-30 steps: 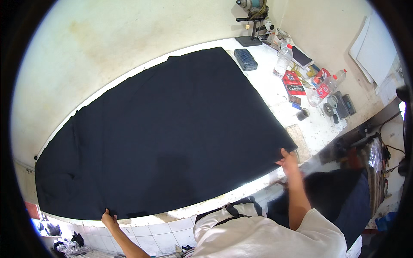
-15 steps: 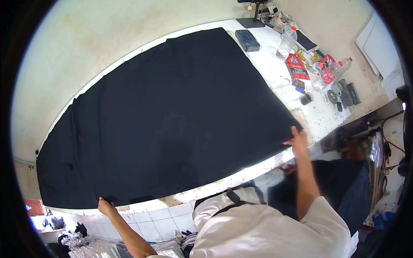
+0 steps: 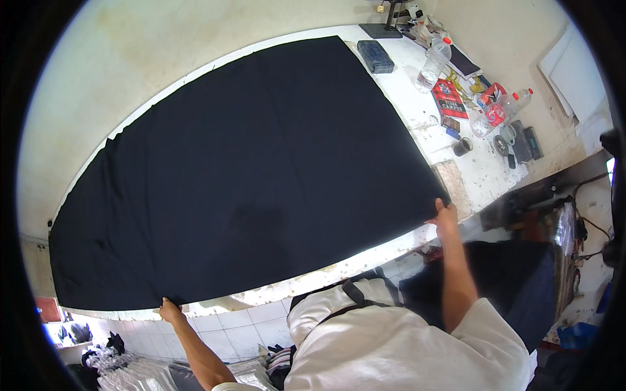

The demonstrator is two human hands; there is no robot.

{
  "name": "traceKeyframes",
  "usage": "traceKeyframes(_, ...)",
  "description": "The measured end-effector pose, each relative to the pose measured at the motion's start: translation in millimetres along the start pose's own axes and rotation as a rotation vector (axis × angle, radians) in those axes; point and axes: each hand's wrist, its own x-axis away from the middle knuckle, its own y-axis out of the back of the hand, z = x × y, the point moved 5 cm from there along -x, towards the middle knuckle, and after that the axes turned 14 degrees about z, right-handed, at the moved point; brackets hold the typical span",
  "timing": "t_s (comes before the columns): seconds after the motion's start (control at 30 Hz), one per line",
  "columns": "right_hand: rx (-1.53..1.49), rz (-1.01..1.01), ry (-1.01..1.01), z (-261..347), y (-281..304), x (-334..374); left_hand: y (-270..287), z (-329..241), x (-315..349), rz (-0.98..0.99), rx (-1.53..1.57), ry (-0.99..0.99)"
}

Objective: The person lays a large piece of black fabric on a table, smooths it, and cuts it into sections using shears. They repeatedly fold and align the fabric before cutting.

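Cloth (image 3: 248, 163), black, lies spread across the white table (image 3: 482, 174); along the table's near side, the left hand (image 3: 172, 309) pinches the cloth's edge and the right hand (image 3: 446, 217) grips its corner.

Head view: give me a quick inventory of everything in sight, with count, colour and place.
Cloth: one, black, spread over the table
Table: one, white, under the cloth
Block: one, dark, beside the cloth's far right corner
Stand: one, dark, table's far end, top cut off
Bottles: three, clear with red caps, table's right part
Packet: one, red and black, near the bottles
Cup: one, dark, nearer than the packet
Small items: mixed colours, right of table, too jumbled to count
Papers: several, white, right wall
Bundles: uncounted, pale, lower left
Shirt: one, white, on the person
Left hand: one, bare, cloth's near edge
Right hand: one, bare, cloth's near right corner
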Motion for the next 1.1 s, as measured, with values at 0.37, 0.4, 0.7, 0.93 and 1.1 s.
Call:
traceKeyframes(0.37, 0.077, -0.047, -0.037, -8, 8, -6, -8, 12, -4, 0.034, 0.064, 0.063)
traceKeyframes(0.4, 0.104, -0.072, -0.048, -8, 10, -5, -7, 15, -6, 0.009, 0.087, 0.084)
traceKeyframes(0.7, 0.193, -0.095, -0.103, 0, 8, -7, -17, 20, -60, 0.104, -1.339, -0.173)
traceKeyframes(0.93, 0.352, -0.211, -0.113, 14, 27, 2, -26, 46, -68, 0.292, 0.372, -0.066)
traceKeyframes(1.1, 0.507, -0.150, -0.151, 21, 37, -4, -27, 62, -48, 0.210, 0.449, -0.041)
